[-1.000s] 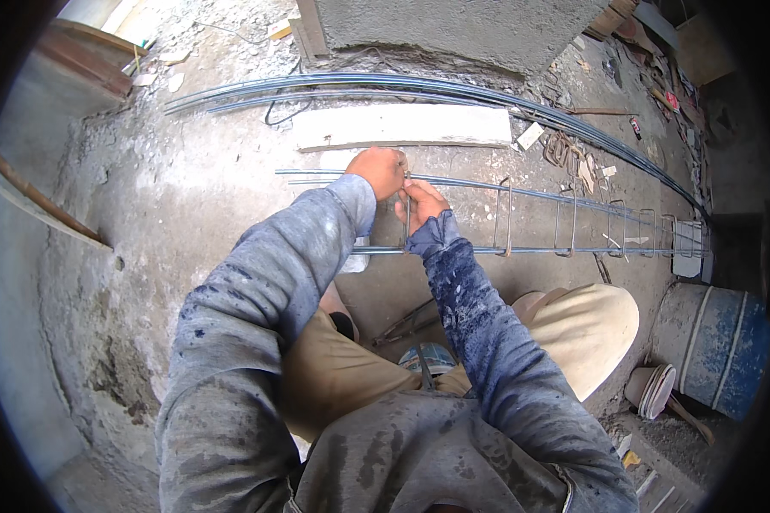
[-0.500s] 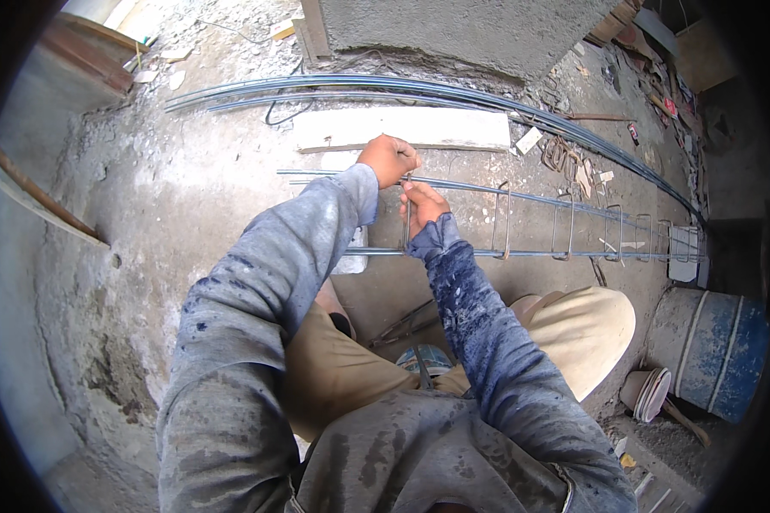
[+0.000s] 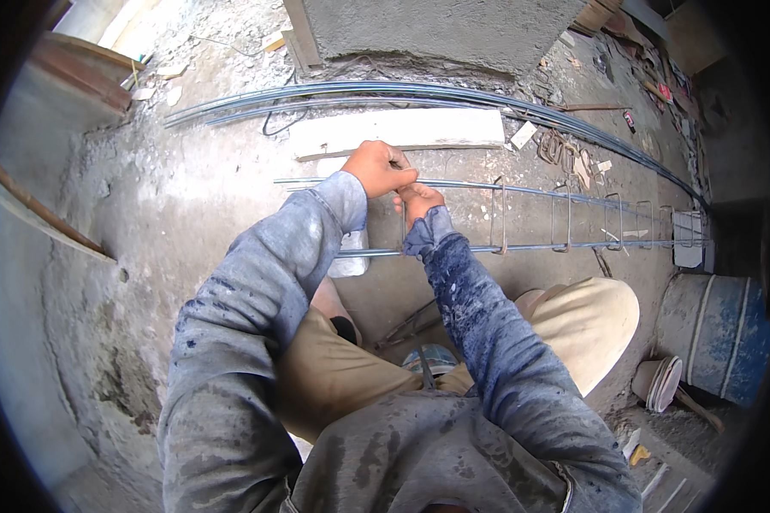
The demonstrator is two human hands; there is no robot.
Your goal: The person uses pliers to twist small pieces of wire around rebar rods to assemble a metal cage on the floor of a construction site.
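Note:
A rebar cage lies across in front of me, made of long steel bars with several rectangular stirrups around them. Both my hands meet at its far bars, near the left end. My left hand is closed, its thumb and fingers pinched just above the bar. Tucked against it from below, my right hand has curled fingers beside a stirrup whose side runs down to the near bar. What either hand pinches is hidden between the fingers. A pale block sits under the cage's left end.
Beyond the cage lie a white board and a bundle of long bars. Loose stirrups are piled to the right. A blue drum and a small bucket stand at the right. A tool lies near my legs.
My hands have come closer together. The left hand has turned and shifted slightly left, and the right fingers have curled in beneath it. The whole view has shifted a little.

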